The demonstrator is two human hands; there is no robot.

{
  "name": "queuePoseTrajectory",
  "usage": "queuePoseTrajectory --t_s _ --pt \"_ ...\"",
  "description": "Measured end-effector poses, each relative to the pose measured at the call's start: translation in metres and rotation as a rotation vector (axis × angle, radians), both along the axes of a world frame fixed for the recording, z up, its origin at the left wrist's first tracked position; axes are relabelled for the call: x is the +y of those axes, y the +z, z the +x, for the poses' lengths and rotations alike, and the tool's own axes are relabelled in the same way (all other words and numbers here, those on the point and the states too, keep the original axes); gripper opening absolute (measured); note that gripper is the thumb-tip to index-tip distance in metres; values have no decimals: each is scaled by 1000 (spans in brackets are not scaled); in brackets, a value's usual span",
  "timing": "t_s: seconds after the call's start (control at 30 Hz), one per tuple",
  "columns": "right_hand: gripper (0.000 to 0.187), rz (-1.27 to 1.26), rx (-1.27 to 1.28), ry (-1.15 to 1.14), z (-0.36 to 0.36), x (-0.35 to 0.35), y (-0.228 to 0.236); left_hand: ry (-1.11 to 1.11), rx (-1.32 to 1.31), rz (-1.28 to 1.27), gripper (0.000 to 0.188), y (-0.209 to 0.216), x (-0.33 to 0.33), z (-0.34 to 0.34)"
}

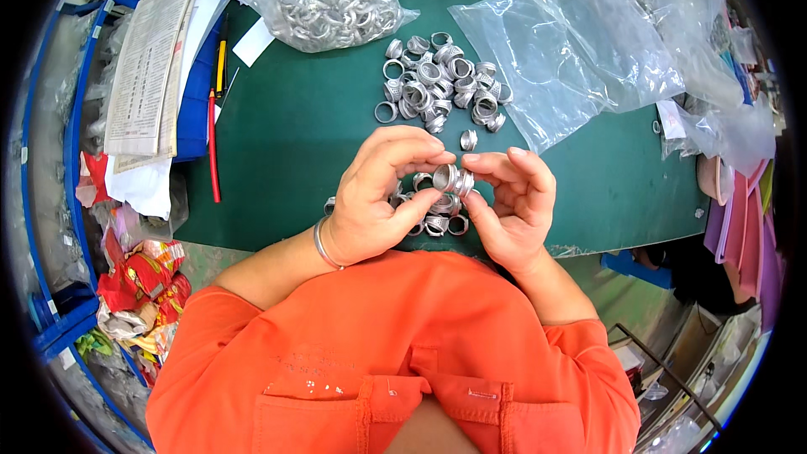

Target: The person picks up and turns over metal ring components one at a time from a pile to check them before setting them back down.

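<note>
Between my fingertips are two silvery metal rings side by side, touching each other. My left hand (382,189) pinches the left ring (445,176) with thumb and fingers. In my right hand (514,206), thumb and fingertips close on the right ring (464,182). Beneath and behind them lies a small group of similar rings (436,224), partly hidden by my hands. Farther off, a larger heap of rings (430,76) is spread on the green tabletop (286,118), with a single ring (468,139) lying apart on its near side.
A clear bag full of rings (336,4) stands at the far left. Flat clear plastic bags (572,50) cover the far right. Papers (151,67), a red pen (213,147) and a yellow pen (221,67) lie along the left edge. Blue shelving (71,126) stands beyond.
</note>
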State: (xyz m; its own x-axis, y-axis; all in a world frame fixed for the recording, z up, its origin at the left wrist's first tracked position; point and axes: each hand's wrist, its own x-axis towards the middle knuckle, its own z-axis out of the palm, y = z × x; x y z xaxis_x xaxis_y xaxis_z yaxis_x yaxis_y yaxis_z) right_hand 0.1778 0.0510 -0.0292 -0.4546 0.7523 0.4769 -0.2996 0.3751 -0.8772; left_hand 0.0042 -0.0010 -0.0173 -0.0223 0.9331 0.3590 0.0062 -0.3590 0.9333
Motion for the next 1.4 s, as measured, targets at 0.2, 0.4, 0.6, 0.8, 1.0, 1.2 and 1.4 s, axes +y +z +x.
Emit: queuePoseTrajectory --t_s 0.2,0.4,0.6,0.8,1.0,1.2,1.4 --pt "62 -34 -90 -37 9 1 -3 95 293 -10 42 2 1 -2" --pt "27 173 -618 -126 16 12 6 -36 551 -66 21 2 5 -3" --pt "12 214 -596 -185 17 15 1 -91 600 -39 14 -3 8 -3" --pt "12 150 -885 -397 -1 32 4 8 703 -23 14 1 27 -8" --pt "12 -55 -786 -245 3 34 6 285 858 -32 16 -4 43 -8" --pt "6 -321 -336 -143 10 32 -4 147 679 -168 12 0 41 -13" --pt "35 -602 -9 42 7 24 4 -9 -12 -412 9 -5 28 -11"
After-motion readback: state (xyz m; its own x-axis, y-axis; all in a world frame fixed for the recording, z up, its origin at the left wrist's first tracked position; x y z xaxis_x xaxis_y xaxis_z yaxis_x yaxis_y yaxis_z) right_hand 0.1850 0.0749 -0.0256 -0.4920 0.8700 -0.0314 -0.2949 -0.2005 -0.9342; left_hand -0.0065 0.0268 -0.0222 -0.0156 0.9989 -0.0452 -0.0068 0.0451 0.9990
